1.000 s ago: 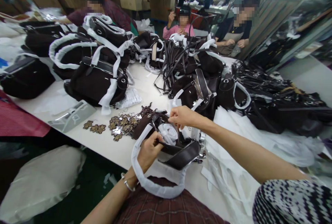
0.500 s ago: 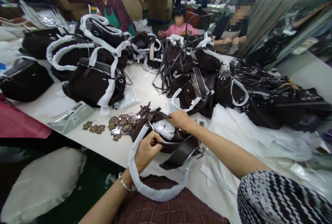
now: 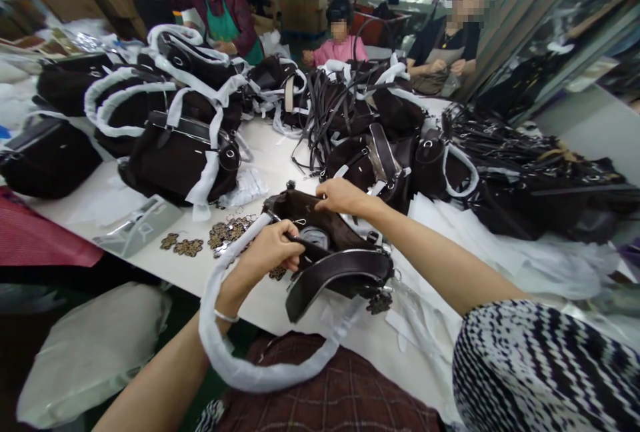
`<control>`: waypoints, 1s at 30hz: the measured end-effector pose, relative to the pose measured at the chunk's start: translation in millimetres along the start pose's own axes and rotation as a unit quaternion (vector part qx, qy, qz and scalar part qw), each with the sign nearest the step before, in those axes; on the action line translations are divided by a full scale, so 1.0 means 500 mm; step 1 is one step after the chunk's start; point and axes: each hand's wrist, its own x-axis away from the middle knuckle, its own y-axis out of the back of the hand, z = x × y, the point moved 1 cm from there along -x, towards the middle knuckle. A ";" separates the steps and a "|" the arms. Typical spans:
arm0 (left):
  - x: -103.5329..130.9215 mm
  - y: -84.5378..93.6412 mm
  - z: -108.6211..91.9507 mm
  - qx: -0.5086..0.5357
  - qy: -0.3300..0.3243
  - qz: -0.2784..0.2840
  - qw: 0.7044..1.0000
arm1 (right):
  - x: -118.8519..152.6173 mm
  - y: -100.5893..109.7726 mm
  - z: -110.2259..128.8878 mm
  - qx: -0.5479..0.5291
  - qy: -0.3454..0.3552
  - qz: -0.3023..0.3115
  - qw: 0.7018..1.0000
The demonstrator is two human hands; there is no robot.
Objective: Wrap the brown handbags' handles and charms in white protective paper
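A dark brown handbag [image 3: 345, 272] stands at the table's front edge with its zipped mouth spread wide. My left hand [image 3: 273, 249] is closed on the near left rim of that mouth. Across the opening, my right hand [image 3: 343, 197] pinches the far rim. Something pale and round [image 3: 316, 237] lies inside the bag; I cannot make out what. One handle, wrapped in white paper [image 3: 265, 379], loops down toward my lap and around my left wrist. A flower-shaped charm [image 3: 379, 303] hangs at the bag's right end.
Several flower-shaped charms [image 3: 225, 232] lie left of the bag, beside a clear plastic holder [image 3: 143, 225]. Finished-looking brown handbags [image 3: 185, 152] crowd the back. Dark straps [image 3: 525, 152] and white paper sheets [image 3: 460, 245] cover the right. Co-workers stand across the table.
The bag's mouth has opened wider, with its far wall pulled upright. Both hands have moved up and slightly left. The white stuffing seen in the mouth before no longer shows there.
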 end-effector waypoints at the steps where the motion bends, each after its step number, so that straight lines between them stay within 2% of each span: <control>1: -0.018 -0.008 0.013 0.005 0.008 -0.005 1.000 | 0.001 -0.015 0.002 0.010 0.000 0.022 1.000; 3: -0.049 -0.018 0.039 0.024 0.020 -0.015 0.999 | 0.004 -0.036 -0.004 0.008 -0.006 0.043 0.999; 5: -0.076 -0.019 0.055 0.050 0.012 -0.037 0.998 | 0.012 -0.043 -0.024 -0.059 -0.018 0.017 0.998; 8: -0.122 -0.007 0.051 0.081 0.001 -0.069 0.994 | 0.041 -0.047 -0.075 -0.224 -0.052 -0.023 0.973; 11: -0.184 0.004 0.035 0.093 0.003 -0.081 0.992 | 0.097 -0.068 -0.141 -0.312 -0.103 -0.035 0.944; 13: -0.225 0.006 0.031 0.061 -0.050 -0.075 0.994 | 0.148 -0.095 -0.182 -0.340 -0.149 -0.049 0.927; 16: -0.258 0.004 0.050 -0.089 -0.192 -0.038 0.977 | 0.234 -0.147 -0.218 -0.401 -0.218 -0.073 0.887; 18: -0.251 0.004 0.073 -0.219 -0.265 0.008 0.939 | 0.288 -0.180 -0.217 -0.457 -0.246 -0.074 0.852; 20: -0.220 0.004 0.095 -0.324 -0.312 0.057 0.891 | 0.327 -0.207 -0.200 -0.517 -0.255 -0.059 0.815; 24: -0.128 -0.001 0.112 -0.458 -0.361 0.083 0.808 | 0.350 -0.250 -0.144 -0.597 -0.261 -0.048 0.757; 27: -0.070 -0.015 0.097 -0.491 -0.365 0.125 0.781 | 0.332 -0.282 -0.096 -0.612 -0.254 -0.056 0.747; 30: -0.039 -0.035 0.067 -0.490 -0.325 0.210 0.781 | 0.312 -0.314 -0.042 -0.613 -0.236 -0.123 0.744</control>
